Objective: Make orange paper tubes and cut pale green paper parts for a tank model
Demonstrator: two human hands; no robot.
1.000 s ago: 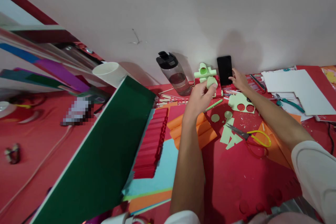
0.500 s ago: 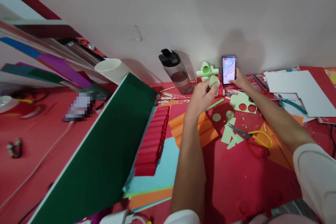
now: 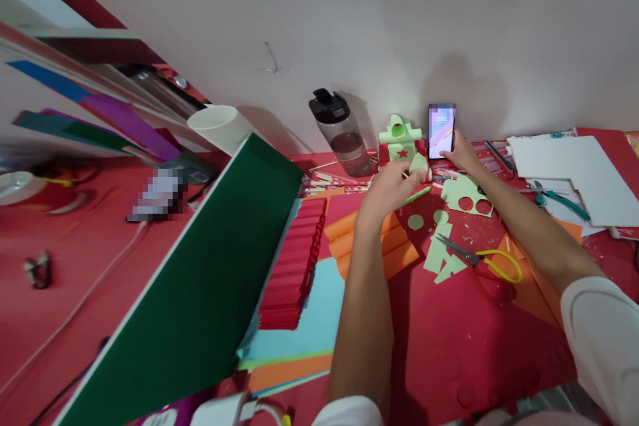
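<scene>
My left hand [image 3: 392, 188] pinches a small pale green paper piece [image 3: 418, 164] between thumb and fingers. Just behind it stands a pale green paper model [image 3: 401, 135] with a rolled tube on top and a red star on its front. My right hand [image 3: 462, 154] grips the side of a smartphone [image 3: 441, 131], upright by the wall with its screen lit. Below the hands lie a green sheet with round holes [image 3: 468, 195], cut paper scraps [image 3: 439, 251] and scissors [image 3: 466, 254] with one yellow handle loop and one red.
A dark-lidded bottle [image 3: 339, 133] stands left of the model. A green board [image 3: 200, 266] leans beside folded red paper [image 3: 294, 266] and orange corrugated paper [image 3: 399, 246]. Teal-handled pliers [image 3: 564, 203] and white board [image 3: 574, 173] lie at right. A white cup [image 3: 219, 126] stands behind the green board.
My left hand has dropped slightly with the green paper piece, so the model's red star now shows. The right hand still holds the phone. The whole view has shifted a little.
</scene>
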